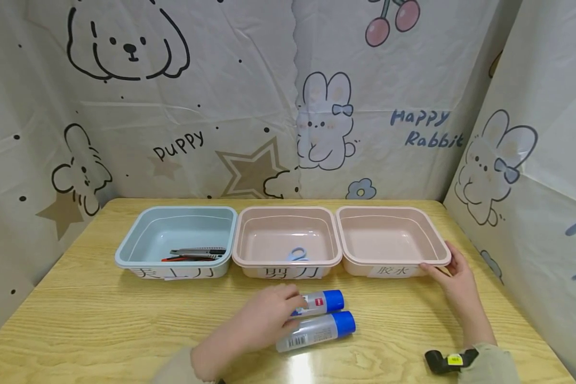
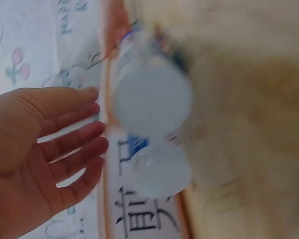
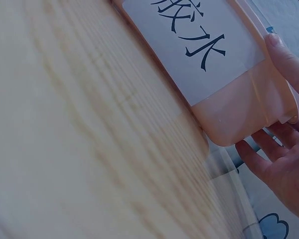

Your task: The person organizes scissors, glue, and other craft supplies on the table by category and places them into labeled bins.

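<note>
Two clear glue bottles with blue caps lie side by side on the table, the far one [image 1: 319, 302] and the near one [image 1: 317, 332]. My left hand [image 1: 269, 314] is over their left ends, and in the left wrist view its fingers [image 2: 74, 144] are spread and slightly bent beside the bottle bottoms, holding nothing. With my right hand [image 1: 456, 277] I grip the front right corner of the right pink bin [image 1: 384, 263], thumb on the rim and fingers along its side. A paper label [image 3: 204, 45] with Chinese characters is stuck to that bin's front.
A middle pink bin [image 1: 288, 262] holds blue-handled scissors [image 1: 298, 254]. Left of it, a blue bin [image 1: 177, 264] contains utility knives [image 1: 199, 252]. All three bins stand in a row on the wooden table [image 1: 125, 325], with a printed cloth [image 1: 249, 90] behind.
</note>
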`<action>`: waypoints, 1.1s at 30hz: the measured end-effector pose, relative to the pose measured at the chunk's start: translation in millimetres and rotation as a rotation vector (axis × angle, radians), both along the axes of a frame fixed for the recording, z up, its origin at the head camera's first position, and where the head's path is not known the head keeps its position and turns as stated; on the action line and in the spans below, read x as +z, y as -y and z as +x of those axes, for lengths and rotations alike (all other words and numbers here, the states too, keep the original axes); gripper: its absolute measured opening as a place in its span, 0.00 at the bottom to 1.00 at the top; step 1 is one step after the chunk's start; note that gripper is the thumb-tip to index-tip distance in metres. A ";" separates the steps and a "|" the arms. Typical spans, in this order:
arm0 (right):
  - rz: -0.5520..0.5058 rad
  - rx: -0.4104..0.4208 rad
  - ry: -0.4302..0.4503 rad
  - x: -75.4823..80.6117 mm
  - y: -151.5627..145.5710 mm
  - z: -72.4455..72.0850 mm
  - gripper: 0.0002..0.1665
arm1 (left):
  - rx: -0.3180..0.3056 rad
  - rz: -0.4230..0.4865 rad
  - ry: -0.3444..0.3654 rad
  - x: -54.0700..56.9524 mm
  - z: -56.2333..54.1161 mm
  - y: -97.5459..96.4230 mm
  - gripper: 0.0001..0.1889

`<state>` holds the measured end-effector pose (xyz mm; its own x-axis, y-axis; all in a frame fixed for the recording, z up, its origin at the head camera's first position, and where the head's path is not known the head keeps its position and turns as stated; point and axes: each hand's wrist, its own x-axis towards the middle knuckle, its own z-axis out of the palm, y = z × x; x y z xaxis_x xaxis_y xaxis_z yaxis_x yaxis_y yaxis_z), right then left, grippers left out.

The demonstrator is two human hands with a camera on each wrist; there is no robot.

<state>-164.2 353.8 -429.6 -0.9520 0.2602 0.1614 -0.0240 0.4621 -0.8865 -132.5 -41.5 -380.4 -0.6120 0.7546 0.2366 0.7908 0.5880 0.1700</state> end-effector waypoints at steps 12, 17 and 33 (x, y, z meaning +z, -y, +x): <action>0.011 -0.006 0.021 -0.4 -2.3 -0.9 0.48 | 0.044 -0.141 0.063 -11.8 20.3 -5.4 0.19; 0.005 -0.004 0.016 -1.6 -2.6 -1.4 0.48 | 0.022 -0.158 0.244 -13.2 23.8 -6.6 0.18; -0.022 0.006 -0.002 -3.0 -2.4 -1.8 0.47 | -0.025 -0.067 0.225 -20.2 18.8 -3.4 0.22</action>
<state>-166.0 356.3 -432.6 -0.9531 0.2583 0.1576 -0.0282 0.4425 -0.8963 -113.7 -38.2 -400.6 -0.6245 0.7797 0.0452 0.7520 0.5846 0.3047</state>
